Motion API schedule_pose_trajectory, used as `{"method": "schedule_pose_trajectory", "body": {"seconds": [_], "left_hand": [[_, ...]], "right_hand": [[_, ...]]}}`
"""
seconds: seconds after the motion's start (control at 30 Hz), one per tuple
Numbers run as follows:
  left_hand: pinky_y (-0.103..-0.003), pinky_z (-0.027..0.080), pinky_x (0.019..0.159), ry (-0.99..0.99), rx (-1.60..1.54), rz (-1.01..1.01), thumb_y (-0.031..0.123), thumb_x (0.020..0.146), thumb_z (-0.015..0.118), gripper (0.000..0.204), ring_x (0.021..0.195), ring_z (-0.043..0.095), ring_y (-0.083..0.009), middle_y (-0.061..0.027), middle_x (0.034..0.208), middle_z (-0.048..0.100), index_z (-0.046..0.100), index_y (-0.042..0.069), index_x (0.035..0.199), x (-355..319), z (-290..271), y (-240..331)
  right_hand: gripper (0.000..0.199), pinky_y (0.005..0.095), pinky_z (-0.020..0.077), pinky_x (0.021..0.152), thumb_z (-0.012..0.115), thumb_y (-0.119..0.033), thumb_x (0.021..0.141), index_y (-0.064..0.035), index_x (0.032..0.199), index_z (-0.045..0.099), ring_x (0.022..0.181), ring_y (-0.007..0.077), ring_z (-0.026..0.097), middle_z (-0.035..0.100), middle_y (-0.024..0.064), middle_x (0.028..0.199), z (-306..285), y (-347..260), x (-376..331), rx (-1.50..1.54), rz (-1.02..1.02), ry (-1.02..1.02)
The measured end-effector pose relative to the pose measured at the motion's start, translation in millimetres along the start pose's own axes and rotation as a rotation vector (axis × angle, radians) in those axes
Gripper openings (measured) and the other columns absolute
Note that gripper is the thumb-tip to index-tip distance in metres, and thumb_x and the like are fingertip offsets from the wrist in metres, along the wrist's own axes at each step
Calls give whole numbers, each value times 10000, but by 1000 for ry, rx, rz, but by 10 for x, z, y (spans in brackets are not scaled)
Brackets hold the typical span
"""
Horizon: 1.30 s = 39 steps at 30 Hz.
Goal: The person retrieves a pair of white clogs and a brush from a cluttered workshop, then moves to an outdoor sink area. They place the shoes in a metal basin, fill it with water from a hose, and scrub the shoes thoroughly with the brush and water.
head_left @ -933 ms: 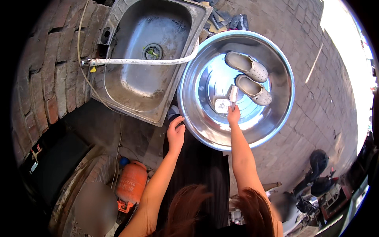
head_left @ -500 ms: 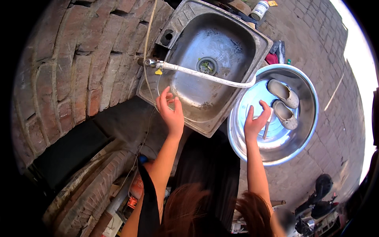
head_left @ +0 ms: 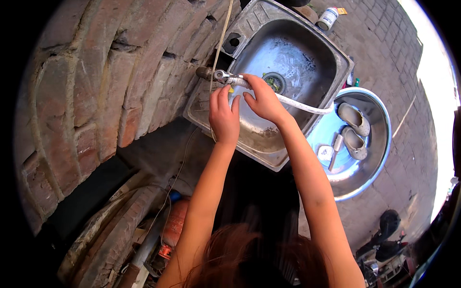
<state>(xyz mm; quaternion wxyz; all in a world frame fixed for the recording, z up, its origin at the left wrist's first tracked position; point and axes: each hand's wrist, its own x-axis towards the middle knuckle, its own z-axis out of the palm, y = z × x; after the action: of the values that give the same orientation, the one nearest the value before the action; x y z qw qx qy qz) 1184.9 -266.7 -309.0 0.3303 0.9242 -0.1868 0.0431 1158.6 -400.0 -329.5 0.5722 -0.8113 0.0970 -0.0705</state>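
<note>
A metal tap (head_left: 221, 75) on a brick wall feeds a white hose (head_left: 305, 106), which crosses a steel sink (head_left: 261, 149) and ends over the rim of a metal basin (head_left: 384, 153). My right hand (head_left: 265, 101) curls over the hose close to the tap, thumb on the near side. Beside it, my left hand (head_left: 224, 117) reaches up to the small yellow tap handle (head_left: 231, 90), fingers apart; whether they touch it is unclear. In the basin lie two grey clogs (head_left: 353, 117), a brush (head_left: 336, 148) and a whitish lump (head_left: 325, 153).
The brick wall (head_left: 101, 91) rises on the left, with a thin cord (head_left: 222, 41) hanging before the tap. An old tyre (head_left: 113, 230) and a red cylinder (head_left: 176, 221) stand at the lower left. A white bottle (head_left: 328, 18) lies beyond the sink on paving.
Both hands have moved to the tap. My right hand has left the basin's side and come onto the hose; my left has risen to the yellow handle. The view has shifted left.
</note>
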Motion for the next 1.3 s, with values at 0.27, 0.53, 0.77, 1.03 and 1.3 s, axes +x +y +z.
{"method": "schedule_pose_trajectory", "body": {"seconds": [0.27, 0.53, 0.77, 1.03, 1.3], "left_hand": [[-307, 514, 619, 272, 127, 313, 163, 750, 759, 296, 747, 639, -211, -48, 895, 645, 669, 68, 1015, 97, 157, -278], [-316, 466, 526, 310, -16, 62, 172, 810, 712, 185, 601, 573, -209, -39, 743, 545, 558, 73, 837, 52, 307, -254], [-246, 271, 389, 228, -1298, -1012, 160, 932, 426, 316, 415, 390, -111, 0, 521, 443, 542, 18, 675, 131, 364, 169], [-308, 375, 439, 302, -414, -489, 256, 951, 519, 238, 466, 488, -131, -63, 718, 555, 531, 20, 923, 61, 214, 177], [-230, 301, 382, -185, -2467, -1064, 202, 969, 382, 270, 416, 383, -93, -43, 706, 542, 529, -12, 897, 62, 191, -129]], "right_hand": [[452, 393, 444, 883, 541, -40, 795, -12, 1243, 486, 1019, 342, 562, 585, 202, 1115, 30, 101, 127, 100, 46, -111], [422, 325, 429, 896, 520, -15, 817, -28, 1237, 485, 1017, 227, 559, 586, 134, 1084, 54, 47, 133, 147, 136, -183], [390, 319, 449, 859, 475, 5, 829, -26, 1217, 508, 963, 198, 582, 610, 123, 1031, 56, 24, 144, 160, 217, -181], [353, 291, 427, 865, 442, 1, 863, -5, 1211, 508, 931, 171, 553, 600, 94, 982, 7, 56, 173, 242, 215, -213], [310, 290, 433, 847, 464, 2, 860, -6, 1165, 517, 928, 165, 560, 605, 87, 974, 56, 82, 167, 155, 179, -185]]}}
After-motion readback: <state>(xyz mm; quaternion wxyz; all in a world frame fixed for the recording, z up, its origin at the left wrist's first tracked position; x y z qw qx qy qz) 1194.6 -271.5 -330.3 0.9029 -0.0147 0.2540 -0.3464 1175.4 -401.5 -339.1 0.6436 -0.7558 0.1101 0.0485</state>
